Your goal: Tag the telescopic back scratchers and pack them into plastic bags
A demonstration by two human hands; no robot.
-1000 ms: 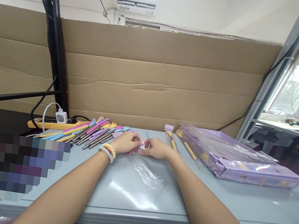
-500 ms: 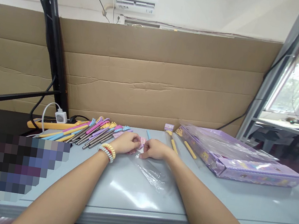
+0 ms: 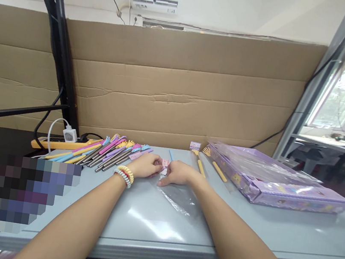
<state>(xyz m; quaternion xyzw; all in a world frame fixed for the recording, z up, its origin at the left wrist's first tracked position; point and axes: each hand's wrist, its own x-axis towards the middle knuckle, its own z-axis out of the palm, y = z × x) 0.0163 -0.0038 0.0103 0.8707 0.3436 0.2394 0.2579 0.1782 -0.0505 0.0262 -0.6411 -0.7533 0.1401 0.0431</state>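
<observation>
My left hand (image 3: 146, 165), with beaded bands at the wrist, has its fingertips closed at a small pink printed card (image 3: 165, 166). Close to its right, my right hand (image 3: 177, 173) pinches the upper end of a clear plastic bag (image 3: 178, 199) lying toward me on the table. My fingers hide part of the card and the bag's mouth. Behind my right hand the end of a thin blue stick (image 3: 171, 154) shows. Left of my hands lies a pile of back scratchers (image 3: 114, 152) with metal rods and coloured claw heads.
Right of my hands lie a yellow back scratcher in a bag with a purple card (image 3: 195, 146) and another yellow back scratcher (image 3: 218, 171). A purple box (image 3: 298, 199) with clear plastic in it stands further right. Cardboard (image 3: 181, 87) walls the back; a black post (image 3: 62, 65) rises at left.
My right thumb has moved slightly left along the plastic bag, and the bag lies a bit flatter. My left hand stays nearly where it was.
</observation>
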